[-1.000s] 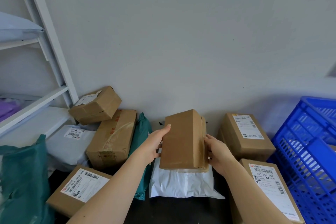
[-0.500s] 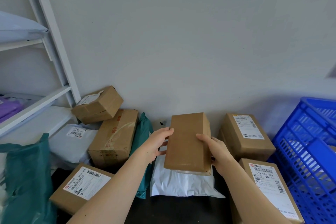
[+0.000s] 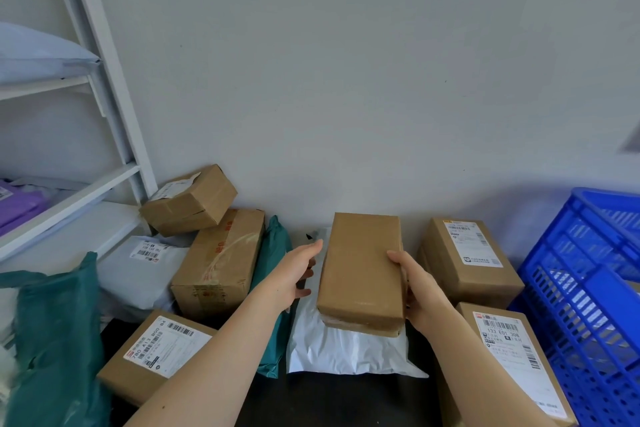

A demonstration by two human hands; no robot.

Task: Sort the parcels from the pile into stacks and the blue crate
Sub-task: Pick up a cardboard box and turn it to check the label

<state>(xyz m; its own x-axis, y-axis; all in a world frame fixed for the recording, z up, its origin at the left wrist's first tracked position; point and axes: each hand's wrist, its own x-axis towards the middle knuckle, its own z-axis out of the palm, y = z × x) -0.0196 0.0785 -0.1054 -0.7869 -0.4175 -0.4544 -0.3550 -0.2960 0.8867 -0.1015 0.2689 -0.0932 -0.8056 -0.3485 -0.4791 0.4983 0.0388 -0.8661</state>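
The right hand (image 3: 420, 291) is gripping a plain brown cardboard box (image 3: 362, 270): the thumb is lying on its top face and the fingers are curling round its right side. The left hand (image 3: 294, 270) is hovering just beside the box's left side with relaxed, spread fingers; whether it is touching the cardboard, I cannot tell. The box is a long rectangle with a matte surface and some clear tape shining at its near end, and it is showing no label on the faces in view. It is sitting over a smooth, crinkled white plastic mailer (image 3: 346, 347) in the middle of the pile, near the wall. A soft teal mailer (image 3: 275, 246) is leaning at the left of it, against a taped carton (image 3: 221, 263) with red printing that I cannot read. The blue crate (image 3: 602, 204), a hard plastic grid, is standing at the far right. By the left forearm a front-left box (image 3: 156, 354) is showing "780 A13 800 84" on its white label; by the right forearm a front-right box (image 3: 502, 350) is showing "133 E01 308" with barcodes.
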